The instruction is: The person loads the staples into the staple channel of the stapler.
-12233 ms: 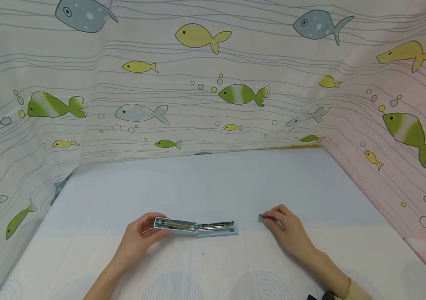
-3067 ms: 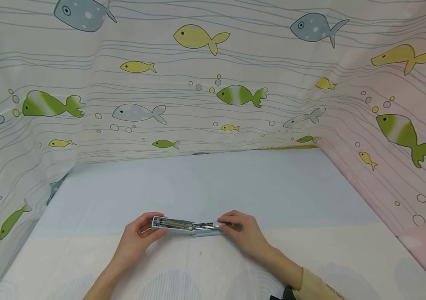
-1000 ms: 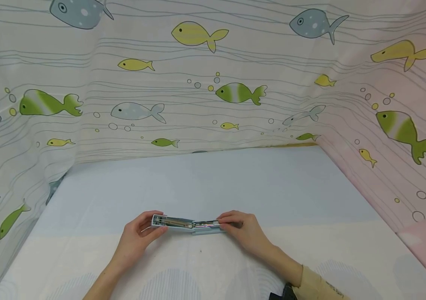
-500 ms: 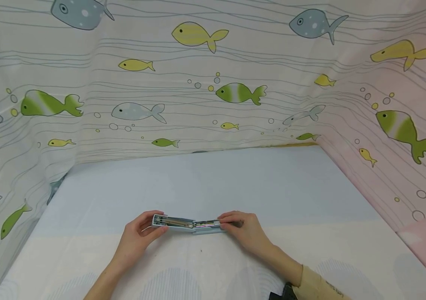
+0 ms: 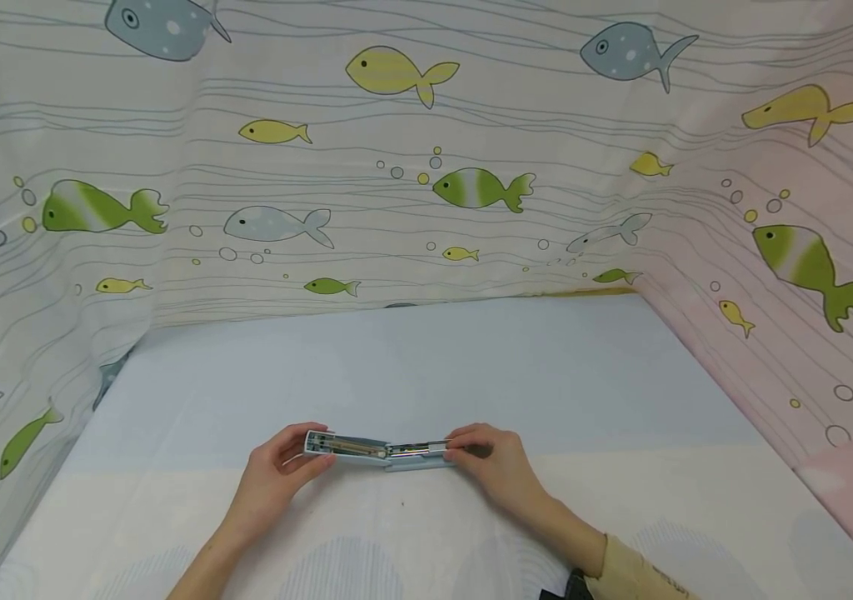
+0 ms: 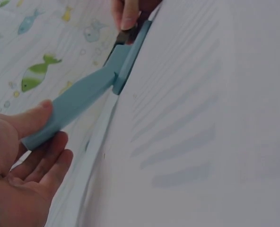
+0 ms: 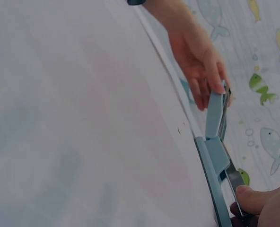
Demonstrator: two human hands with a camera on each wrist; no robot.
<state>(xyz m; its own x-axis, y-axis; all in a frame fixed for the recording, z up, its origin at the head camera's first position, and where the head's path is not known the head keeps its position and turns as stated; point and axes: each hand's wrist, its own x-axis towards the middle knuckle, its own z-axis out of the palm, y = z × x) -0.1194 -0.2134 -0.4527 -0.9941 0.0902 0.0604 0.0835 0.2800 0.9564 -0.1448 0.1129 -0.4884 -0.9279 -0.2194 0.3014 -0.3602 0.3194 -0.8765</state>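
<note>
A beige sleeve (image 5: 644, 571) covers part of the right forearm. The right hand (image 5: 497, 467) pinches a metal strip (image 7: 235, 178) at the stapler's rail. The left hand (image 5: 276, 475) grips the raised cover (image 6: 78, 102), thumb opposite fingers. The stapler (image 5: 355, 448) is hinged open between both hands, base on the table (image 5: 396, 367). Behind the table: fish-printed fabric (image 5: 366, 179).

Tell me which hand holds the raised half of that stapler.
The left hand, gripping the stapler's tilted half; the right hand is at the flat base.
</note>
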